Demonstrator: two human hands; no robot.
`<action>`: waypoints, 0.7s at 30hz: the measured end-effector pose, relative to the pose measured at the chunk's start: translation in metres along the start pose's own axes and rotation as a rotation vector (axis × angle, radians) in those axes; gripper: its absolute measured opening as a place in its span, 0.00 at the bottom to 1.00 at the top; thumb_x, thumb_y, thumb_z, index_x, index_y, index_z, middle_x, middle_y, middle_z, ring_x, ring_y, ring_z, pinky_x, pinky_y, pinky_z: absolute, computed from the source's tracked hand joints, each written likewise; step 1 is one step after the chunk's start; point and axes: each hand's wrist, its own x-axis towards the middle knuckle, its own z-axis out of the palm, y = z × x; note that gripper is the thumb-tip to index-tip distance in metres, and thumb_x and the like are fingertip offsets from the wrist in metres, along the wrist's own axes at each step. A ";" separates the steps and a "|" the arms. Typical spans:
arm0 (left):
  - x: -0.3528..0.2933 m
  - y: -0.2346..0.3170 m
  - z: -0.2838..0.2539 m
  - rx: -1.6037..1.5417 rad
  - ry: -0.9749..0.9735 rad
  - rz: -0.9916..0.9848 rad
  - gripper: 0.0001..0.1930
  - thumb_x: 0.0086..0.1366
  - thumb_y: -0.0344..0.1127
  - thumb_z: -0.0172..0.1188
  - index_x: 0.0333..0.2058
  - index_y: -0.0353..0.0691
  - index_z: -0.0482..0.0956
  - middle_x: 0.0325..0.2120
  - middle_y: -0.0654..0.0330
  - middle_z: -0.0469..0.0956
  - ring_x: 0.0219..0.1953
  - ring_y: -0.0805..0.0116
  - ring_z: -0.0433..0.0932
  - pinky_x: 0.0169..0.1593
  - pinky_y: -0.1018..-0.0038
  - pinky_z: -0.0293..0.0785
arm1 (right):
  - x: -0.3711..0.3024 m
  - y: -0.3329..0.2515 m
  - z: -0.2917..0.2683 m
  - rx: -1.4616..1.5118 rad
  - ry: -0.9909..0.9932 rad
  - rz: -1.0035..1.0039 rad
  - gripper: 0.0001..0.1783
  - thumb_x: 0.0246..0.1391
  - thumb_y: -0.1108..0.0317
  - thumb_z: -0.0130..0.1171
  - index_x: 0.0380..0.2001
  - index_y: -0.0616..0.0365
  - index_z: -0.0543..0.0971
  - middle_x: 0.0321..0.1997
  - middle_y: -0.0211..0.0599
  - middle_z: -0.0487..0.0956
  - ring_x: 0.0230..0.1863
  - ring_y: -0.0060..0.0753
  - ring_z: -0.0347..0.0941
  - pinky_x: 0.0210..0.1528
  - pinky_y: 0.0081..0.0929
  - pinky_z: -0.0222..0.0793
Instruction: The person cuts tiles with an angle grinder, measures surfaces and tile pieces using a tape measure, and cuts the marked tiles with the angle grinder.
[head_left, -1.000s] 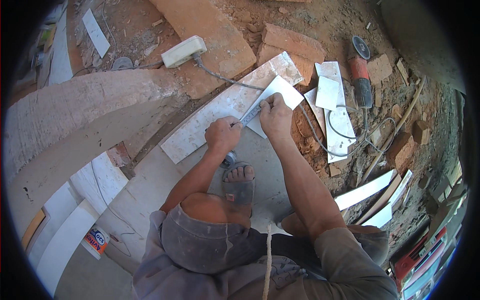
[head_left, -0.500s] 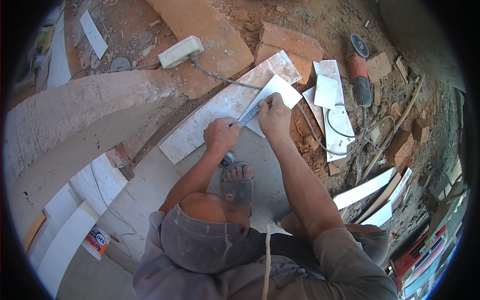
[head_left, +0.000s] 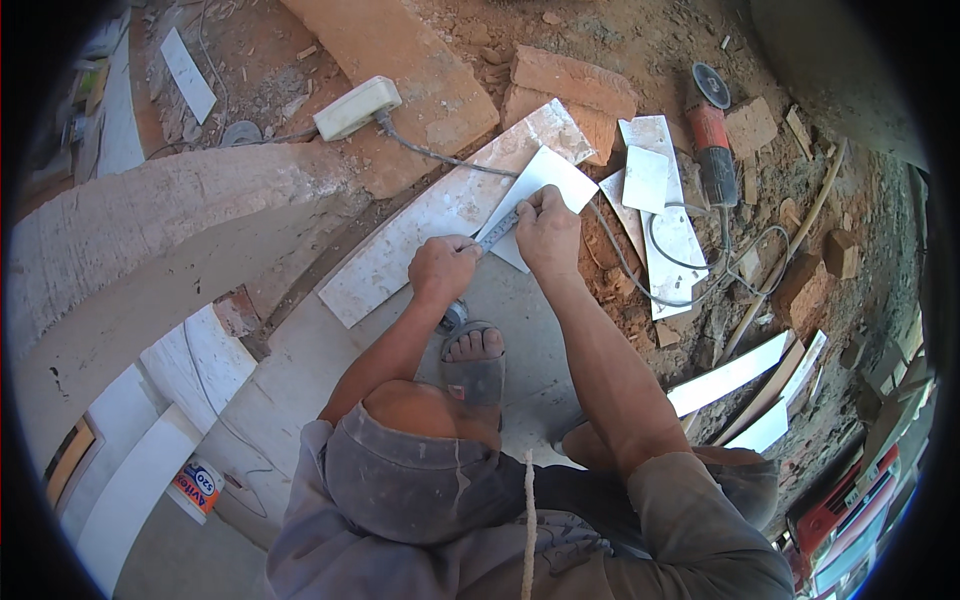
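Note:
A white tile piece (head_left: 566, 182) lies slanted over a long, dirt-stained pale slab (head_left: 372, 268). Across the tile runs a narrow grey measuring strip (head_left: 497, 232) with dark markings. My left hand (head_left: 443, 268) is closed round the strip's near left end, where a dark tip shows at the fingers. My right hand (head_left: 549, 232) pinches the strip's other end and presses on the tile; its fingertips are partly hidden. Below my left wrist, a round metallic thing (head_left: 454, 316) shows beside my sandalled foot (head_left: 475, 362); what it is I cannot tell.
An angle grinder (head_left: 712, 140) with a red and black body lies at the right, its cable looping over tile offcuts (head_left: 672, 240). A white power socket block (head_left: 357, 108) rests on a brown board (head_left: 420, 75). Bricks (head_left: 802, 292) and tile strips (head_left: 730, 374) lie right.
Both hands keep their grip on the strip and have hardly moved. The view has shifted slightly.

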 end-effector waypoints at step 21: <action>-0.038 0.014 -0.051 -0.305 -0.100 0.208 0.11 0.62 0.38 0.60 0.36 0.37 0.85 0.24 0.62 0.82 0.27 0.75 0.76 0.35 0.73 0.71 | 0.039 -0.040 -0.073 0.250 -0.463 0.043 0.08 0.55 0.69 0.62 0.30 0.64 0.77 0.26 0.36 0.80 0.24 0.22 0.78 0.26 0.21 0.75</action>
